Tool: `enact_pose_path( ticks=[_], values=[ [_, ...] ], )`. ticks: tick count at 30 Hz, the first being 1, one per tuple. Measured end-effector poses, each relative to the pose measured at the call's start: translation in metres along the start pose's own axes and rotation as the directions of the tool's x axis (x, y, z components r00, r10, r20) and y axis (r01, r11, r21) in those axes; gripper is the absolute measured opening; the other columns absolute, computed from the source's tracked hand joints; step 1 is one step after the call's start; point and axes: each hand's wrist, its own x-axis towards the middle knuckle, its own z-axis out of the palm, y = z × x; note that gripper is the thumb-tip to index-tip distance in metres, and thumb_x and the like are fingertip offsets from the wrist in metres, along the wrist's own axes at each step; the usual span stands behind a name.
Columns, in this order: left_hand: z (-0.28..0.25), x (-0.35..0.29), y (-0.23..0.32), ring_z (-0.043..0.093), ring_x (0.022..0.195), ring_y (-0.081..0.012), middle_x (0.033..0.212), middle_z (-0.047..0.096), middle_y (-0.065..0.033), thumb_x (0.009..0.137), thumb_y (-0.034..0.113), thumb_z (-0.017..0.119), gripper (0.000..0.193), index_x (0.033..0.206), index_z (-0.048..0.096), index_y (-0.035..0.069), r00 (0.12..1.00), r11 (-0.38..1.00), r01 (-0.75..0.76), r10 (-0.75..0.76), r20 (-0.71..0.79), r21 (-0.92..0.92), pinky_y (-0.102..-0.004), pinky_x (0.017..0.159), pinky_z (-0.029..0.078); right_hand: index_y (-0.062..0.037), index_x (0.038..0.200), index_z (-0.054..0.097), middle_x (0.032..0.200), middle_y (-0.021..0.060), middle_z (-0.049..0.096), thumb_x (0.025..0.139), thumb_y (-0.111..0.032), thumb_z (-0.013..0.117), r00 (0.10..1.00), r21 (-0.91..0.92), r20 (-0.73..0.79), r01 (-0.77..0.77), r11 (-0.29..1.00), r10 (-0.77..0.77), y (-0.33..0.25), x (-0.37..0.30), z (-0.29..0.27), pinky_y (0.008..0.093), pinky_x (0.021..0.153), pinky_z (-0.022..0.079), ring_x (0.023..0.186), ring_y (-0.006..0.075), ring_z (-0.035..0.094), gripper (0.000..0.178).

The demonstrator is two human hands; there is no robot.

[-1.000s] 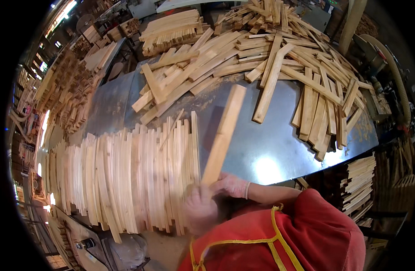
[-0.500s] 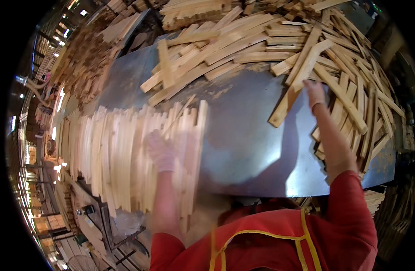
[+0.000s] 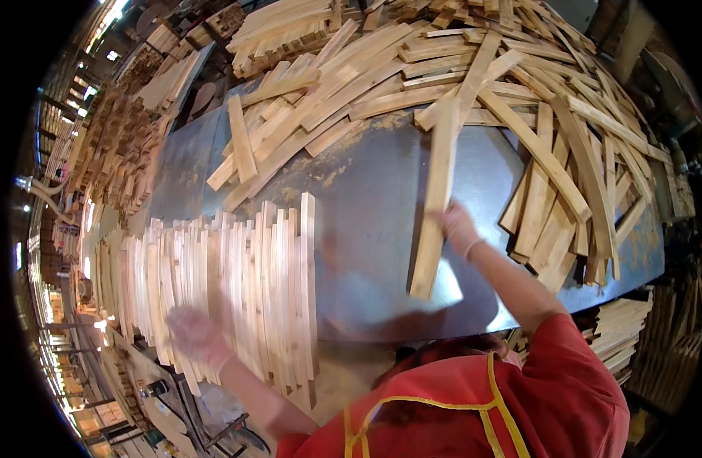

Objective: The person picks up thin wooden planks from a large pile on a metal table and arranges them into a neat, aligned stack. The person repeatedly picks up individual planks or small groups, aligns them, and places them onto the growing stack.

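Note:
My right hand (image 3: 458, 227) grips a wooden slat (image 3: 435, 206) near its lower half. The slat points toward me over the metal tabletop, its far end by the heap of slats (image 3: 549, 153). To the left, a row of slats (image 3: 267, 298) lies side by side, their near ends reaching past the table's front edge. My left hand (image 3: 198, 336), smeared by motion, is over the near part of this row. Whether its fingers hold anything does not show. Both hands look covered by pale, thin gloves.
The grey metal table (image 3: 359, 252) carries sawdust patches and loose slats along its far side. Behind it stands a stack of boards (image 3: 278, 34). More stacked timber (image 3: 114, 145) fills the left background, and another pile of slats (image 3: 622, 328) sits below the table's right edge.
My right hand has drawn the slat toward me and left, off the heap. My left hand has moved left and nearer across the row. The view has shifted slightly.

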Motion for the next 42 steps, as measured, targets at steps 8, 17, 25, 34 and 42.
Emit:
enact_pose_path(
  ticks=[8, 17, 25, 34, 42],
  values=[
    [-0.161, -0.051, -0.095, 0.05, 0.144, -0.0279, 0.161, 0.047, -0.0164, 0.109, 0.031, 0.06, 0.059, 0.157, 0.046, 0.001, 0.829, 0.851, 0.137, -0.379, 0.412, 0.507, -0.0434, 0.119, 0.044, -0.0033, 0.123, 0.068, 0.11, 0.0215, 0.075, 0.09, -0.034, 0.073, 0.831, -0.644, 0.505, 0.182, 0.743, 0.234, 0.107, -0.173, 0.193, 0.0453, 0.092, 0.055, 0.098, 0.0364, 0.073, 0.045],
    [-0.11, -0.129, -0.103, 0.03, 0.155, -0.04, 0.165, 0.038, -0.0182, 0.091, 0.043, 0.07, 0.087, 0.161, 0.038, 0.002, 0.519, -0.347, -0.851, -0.45, 0.727, 0.393, -0.0533, 0.129, 0.018, -0.0031, 0.134, 0.064, 0.114, 0.0178, 0.076, 0.091, -0.034, 0.07, 0.779, -0.36, 0.619, 0.395, 0.845, -0.1, 0.071, -0.099, 0.1, 0.0404, 0.097, 0.053, 0.106, 0.0292, 0.07, 0.053],
    [-0.117, -0.132, -0.119, 0.024, 0.158, -0.0399, 0.169, 0.033, -0.0161, 0.087, 0.038, 0.073, 0.09, 0.164, 0.035, 0.011, 0.631, -0.5, -0.762, -0.434, 0.643, 0.411, -0.053, 0.131, 0.017, -0.0016, 0.15, 0.053, 0.136, 0.0249, 0.067, 0.086, -0.033, 0.076, 0.845, -0.885, -0.337, -0.134, 0.446, -0.415, -0.111, -0.039, -0.187, 0.0468, 0.109, 0.05, 0.126, 0.0419, 0.063, 0.076],
    [-0.127, -0.123, -0.13, 0.028, 0.155, -0.0436, 0.165, 0.036, -0.019, 0.084, 0.036, 0.074, 0.088, 0.16, 0.039, 0.007, 0.622, -0.543, -0.755, -0.419, 0.661, 0.367, -0.0548, 0.13, 0.022, -0.0037, 0.16, 0.037, 0.138, 0.0252, 0.064, 0.069, -0.053, 0.089, 0.684, -0.764, -0.644, -0.543, 0.35, -0.344, -0.127, -0.047, -0.338, 0.0473, 0.109, 0.05, 0.129, 0.0405, 0.062, 0.115],
    [-0.101, -0.14, -0.118, 0.032, 0.153, -0.0425, 0.163, 0.039, -0.0182, 0.087, 0.034, 0.071, 0.081, 0.157, 0.044, 0.005, 0.605, -0.462, -0.785, -0.429, 0.671, 0.412, -0.0559, 0.129, 0.023, -0.0023, 0.161, 0.034, 0.124, 0.0278, 0.062, 0.069, -0.044, 0.087, 0.776, -0.87, -0.428, -0.213, 0.445, -0.464, -0.05, -0.143, -0.209, 0.0493, 0.102, 0.052, 0.117, 0.045, 0.062, 0.113]
  ],
)
